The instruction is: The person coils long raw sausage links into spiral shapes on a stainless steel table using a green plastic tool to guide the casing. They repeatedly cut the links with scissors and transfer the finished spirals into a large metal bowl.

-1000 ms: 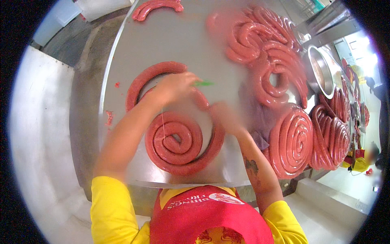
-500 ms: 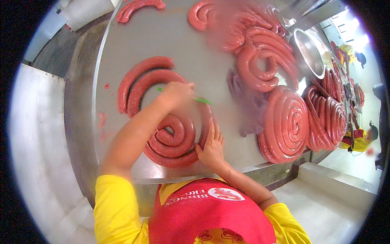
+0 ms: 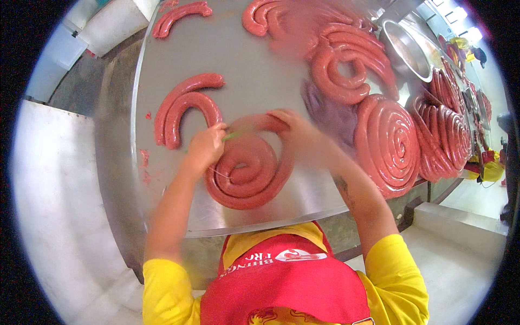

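A long raw sausage coil (image 3: 246,187) lies on the metal table in front of me. My left hand (image 3: 208,145) is closed on a slim green stick-like tool (image 3: 234,134), blurred so its exact kind cannot be told. That hand is at the coil's upper left, by the lower end of a curved sausage piece (image 3: 187,102). A longer curved piece (image 3: 168,97) lies along its outer side. At the coil's upper right, my right hand (image 3: 300,129) has its fingers wrapped over the outermost turn. A thin pale string of casing (image 3: 219,173) trails across the coil.
To the right lie a large sausage spiral (image 3: 387,146), more sausage loops (image 3: 341,76), a purple cloth or bag (image 3: 327,111) and a steel bowl (image 3: 406,51). Short sausage pieces (image 3: 181,16) sit at the far left. Other people (image 3: 490,165) work at far right.
My left hand has drawn back left with the green tool. My right hand has moved up from the coil's lower right. The inner curved piece now looks separate from the coil, which has shifted right.
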The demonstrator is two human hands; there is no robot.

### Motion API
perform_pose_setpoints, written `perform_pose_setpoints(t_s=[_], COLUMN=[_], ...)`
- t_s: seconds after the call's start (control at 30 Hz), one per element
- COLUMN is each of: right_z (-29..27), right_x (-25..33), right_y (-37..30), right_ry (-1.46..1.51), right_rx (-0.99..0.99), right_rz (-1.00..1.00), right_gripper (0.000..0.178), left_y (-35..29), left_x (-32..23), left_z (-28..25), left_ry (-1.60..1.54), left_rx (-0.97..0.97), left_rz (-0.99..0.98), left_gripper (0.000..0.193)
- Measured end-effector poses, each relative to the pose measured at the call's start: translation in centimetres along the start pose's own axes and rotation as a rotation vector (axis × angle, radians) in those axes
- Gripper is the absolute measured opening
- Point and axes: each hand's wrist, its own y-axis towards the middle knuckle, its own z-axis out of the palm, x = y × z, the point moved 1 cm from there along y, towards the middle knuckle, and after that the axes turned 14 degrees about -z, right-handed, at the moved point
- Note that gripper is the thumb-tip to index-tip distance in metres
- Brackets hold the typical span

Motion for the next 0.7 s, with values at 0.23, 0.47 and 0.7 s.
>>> perform_pose_setpoints(t_s=[0.23, 0.47, 0.7], right_z=[-0.3, 3.6, 14.3], right_x=[-0.9, 5.0, 18.8], right_y=[6.4, 6.1, 4.3], right_ry=[-0.125, -0.323, 1.318], right_rx=[0.129, -0.271, -0.144], right_rz=[0.116, 0.019, 0.707], right_gripper=[0.041, 0.026, 0.021], left_y=[-5.9, -9.2, -11.0], left_x=[0.0, 2.0, 3.4], left_z=[2.6, 2.2, -0.8], left_ry=[-0.092, -0.377, -0.706], left_rx=[-0.044, -0.098, 0.044], left_rz=[-0.254, -0.431, -0.554], left_gripper=[0.016, 0.017, 0.015])
